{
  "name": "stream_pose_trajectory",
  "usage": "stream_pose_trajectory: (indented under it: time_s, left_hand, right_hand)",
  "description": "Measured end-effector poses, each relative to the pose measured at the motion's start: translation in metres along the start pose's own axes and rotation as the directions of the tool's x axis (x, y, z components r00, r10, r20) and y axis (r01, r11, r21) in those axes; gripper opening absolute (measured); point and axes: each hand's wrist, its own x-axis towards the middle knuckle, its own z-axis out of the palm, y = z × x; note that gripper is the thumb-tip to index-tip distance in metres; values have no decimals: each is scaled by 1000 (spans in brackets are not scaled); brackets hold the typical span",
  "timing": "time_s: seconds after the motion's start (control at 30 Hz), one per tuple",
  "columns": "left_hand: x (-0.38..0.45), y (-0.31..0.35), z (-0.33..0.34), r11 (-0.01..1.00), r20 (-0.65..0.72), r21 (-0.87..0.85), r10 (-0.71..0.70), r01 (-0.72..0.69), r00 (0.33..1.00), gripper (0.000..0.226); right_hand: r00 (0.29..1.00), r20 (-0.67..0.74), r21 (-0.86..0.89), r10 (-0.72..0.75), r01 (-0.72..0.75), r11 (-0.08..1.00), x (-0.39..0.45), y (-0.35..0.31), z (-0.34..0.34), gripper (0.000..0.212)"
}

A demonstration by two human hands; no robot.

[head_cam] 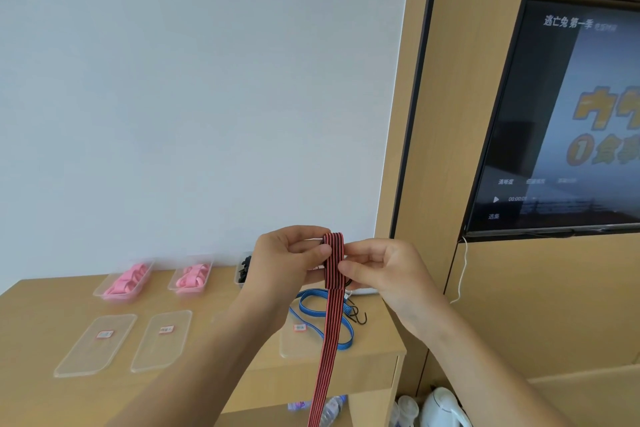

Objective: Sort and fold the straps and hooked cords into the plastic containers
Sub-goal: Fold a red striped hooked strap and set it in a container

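Fingers (320,250) of our left hand (284,256) and right hand (384,270) pinched the red-and-black striped cord (333,260) at its fold, above the blue cord (322,319) on the surface (207,340); we judged it light, limp and springy, best held at the bend

"00:00:01" on television screen (568,114)

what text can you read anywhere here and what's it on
"逃亡兔 第一季" at the top of the TV screen; the smaller grey text beside it is blurred.
"1" in big yellow title art, cut off by the frame edge.
"00:00:01" seems to read beside the play arrow; blurred.
"选集" at the screen's lower left.
Red-edged labels on the lids: too small to read.
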Motion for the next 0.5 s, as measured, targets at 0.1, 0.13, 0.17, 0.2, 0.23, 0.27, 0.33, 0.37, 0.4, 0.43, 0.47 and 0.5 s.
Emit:
stream_pose_trajectory:
  time_s: [0.1,0.13,0.17,0.2,0.23,0.27,0.33,0.37,0.4,0.43,0.47,0.5]
  left_hand:
    - [0,2,-3,999,36,-42,-11,12,999,18]
    - [0,2,-4,999,41,-48,-11,13,999,18]
    - [0,2,-5,998,46,-56,-11,13,999,18]
    - [0,2,-6,998,51,-66,-12,15,999,18]
    - [1,2,-7,997,55,-73,-13,17,998,18]
    - [1,1,-7,997,58,-76,-13,18,998,18]
    - [1,1,-8,996,59,-82,-13,17,998,18]
    - [0,1,-8,996,58,-88,-14,19,998,18]
    - [0,0,-8,996,58,-92,-16,21,998,18]
    - [0,0,-8,995,58,-94,-18,24,998,18]
    - [0,-1,-8,995,59,-95,-19,24,998,18]
    - [0,-1,-8,995,61,-96,-17,23,998,18]
  right_hand:
    - [1000,10,5,-5,5,1000,-1,-1,1,17]
    - [1000,18,7,-9,9,1000,-1,-1,1,16]
    - [1000,22,12,-8,8,1000,-1,-1,1,16]
    - [1000,23,20,-3,2,1000,-1,-1,1,15]
    - [1000,26,34,9,-10,999,-1,-1,1,15]
    - [999,35,57,26,-28,998,0,-1,1,16]
    - [996,74,113,57,-65,991,-1,-2,1,18]
    - [994,91,133,64,-76,988,-1,-3,1,18]
    - [993,100,140,65,-79,987,-1,-3,1,18]
    - [993,102,137,63,-77,988,-2,-3,1,18]
    - [993,102,133,61,-75,988,-2,-3,1,17]
    - [993,101,130,62,-75,989,-2,-2,1,17]
